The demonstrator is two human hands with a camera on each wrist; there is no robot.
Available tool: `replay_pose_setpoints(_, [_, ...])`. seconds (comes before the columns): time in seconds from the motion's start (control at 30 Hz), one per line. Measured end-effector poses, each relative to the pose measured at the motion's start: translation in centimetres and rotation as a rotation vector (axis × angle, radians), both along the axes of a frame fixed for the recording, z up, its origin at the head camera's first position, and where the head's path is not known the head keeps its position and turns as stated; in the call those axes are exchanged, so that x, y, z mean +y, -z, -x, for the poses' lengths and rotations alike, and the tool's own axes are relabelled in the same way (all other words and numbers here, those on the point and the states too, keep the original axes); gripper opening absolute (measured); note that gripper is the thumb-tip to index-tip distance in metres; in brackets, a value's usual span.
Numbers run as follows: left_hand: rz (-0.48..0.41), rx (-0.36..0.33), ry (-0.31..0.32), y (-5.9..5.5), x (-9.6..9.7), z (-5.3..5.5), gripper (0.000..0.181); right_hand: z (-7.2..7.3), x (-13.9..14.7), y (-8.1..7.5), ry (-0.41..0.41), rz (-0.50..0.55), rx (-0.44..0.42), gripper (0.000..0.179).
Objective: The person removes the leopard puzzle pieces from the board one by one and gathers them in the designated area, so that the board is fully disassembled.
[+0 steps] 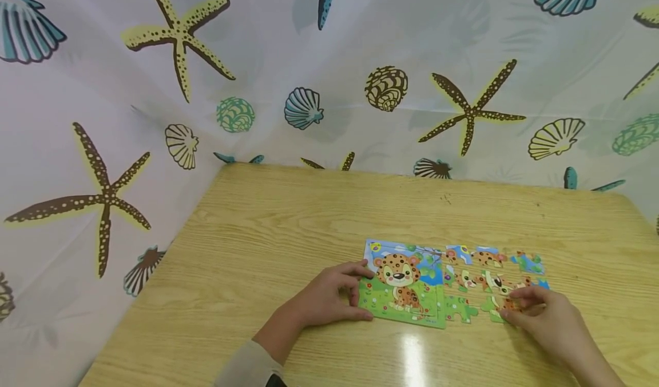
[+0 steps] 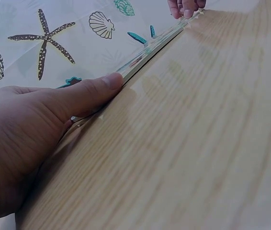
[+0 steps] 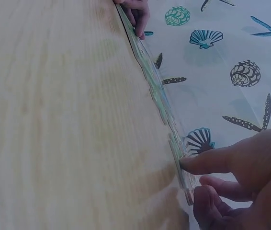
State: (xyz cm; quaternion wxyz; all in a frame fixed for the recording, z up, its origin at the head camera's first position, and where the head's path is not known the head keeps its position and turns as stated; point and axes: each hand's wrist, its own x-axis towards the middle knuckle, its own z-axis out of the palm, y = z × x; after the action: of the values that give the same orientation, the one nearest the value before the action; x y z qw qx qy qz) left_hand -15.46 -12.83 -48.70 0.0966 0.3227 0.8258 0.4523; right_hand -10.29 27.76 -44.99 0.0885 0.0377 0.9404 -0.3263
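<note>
A jigsaw puzzle board (image 1: 404,284) with a spotted leopard cub picture lies flat on the table. My left hand (image 1: 332,295) holds it by the left side, with the thumb at the near left corner and the index finger on its left edge. Loose puzzle pieces (image 1: 460,308) lie in rows along the board's right side. At the near right end of them, my right hand (image 1: 553,318) pinches a puzzle piece (image 1: 507,305) showing spotted orange, between thumb and fingers, low at the table. The right hand covers part of that piece and its neighbours.
The wood-grain table (image 1: 288,221) extends around the board. A white cloth (image 1: 329,130) printed with starfish and shells hangs behind it and along its left side. One blue-green piece (image 1: 528,262) sits a little apart at the far right of the loose pieces.
</note>
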Motion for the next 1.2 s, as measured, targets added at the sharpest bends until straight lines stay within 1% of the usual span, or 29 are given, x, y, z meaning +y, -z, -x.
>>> replay_pose_setpoints(0.17, [0.002,-0.001,-0.003,0.1,0.2,0.0,0.034,-0.2,-0.9,-0.3,-0.027,-0.026,0.04,0.036])
replay_pose_setpoints(0.27, [0.007,0.002,0.0,0.0,0.2,0.1,0.034,-0.1,-1.8,-0.6,-0.036,-0.006,0.041,0.035])
replay_pose_setpoints(0.37, [0.014,0.0,0.001,-0.3,0.2,0.1,0.034,0.0,-3.0,-0.9,-0.056,0.078,0.027,0.041])
replay_pose_setpoints(0.5, [0.019,-0.006,-0.011,-0.4,0.1,0.0,0.035,0.5,-5.1,-1.5,-0.107,0.214,0.007,0.049])
replay_pose_setpoints(0.6, [0.014,-0.011,-0.009,-0.3,0.1,0.0,0.034,0.8,-6.4,-2.0,-0.136,0.272,-0.003,0.05])
replay_pose_setpoints(0.67, [0.013,-0.01,-0.006,-0.2,0.1,0.0,0.034,1.1,-7.1,-2.3,-0.147,0.305,-0.008,0.048])
replay_pose_setpoints(0.8, [0.009,-0.012,-0.002,0.0,0.1,0.0,0.034,1.6,-8.2,-2.1,-0.183,0.389,-0.031,0.047])
replay_pose_setpoints(0.9, [0.008,-0.009,-0.003,0.0,0.1,0.0,0.034,2.1,-9.0,-1.8,-0.222,0.431,-0.06,0.051])
replay_pose_setpoints(0.97, [0.007,-0.012,-0.003,-0.1,0.1,0.0,0.034,2.3,-9.5,-1.6,-0.26,0.426,-0.08,0.055])
replay_pose_setpoints(1.0, [0.008,-0.012,-0.004,-0.2,0.1,0.0,0.034,2.4,-9.8,-1.4,-0.278,0.406,-0.085,0.057])
replay_pose_setpoints(1.1, [0.016,-0.015,-0.008,-0.3,0.1,0.0,0.034,2.7,-10.6,-1.1,-0.322,0.298,-0.076,0.061])
replay_pose_setpoints(1.2, [0.02,-0.008,-0.01,-0.2,0.1,0.0,0.034,2.9,-11.2,-1.1,-0.348,0.196,-0.049,0.06])
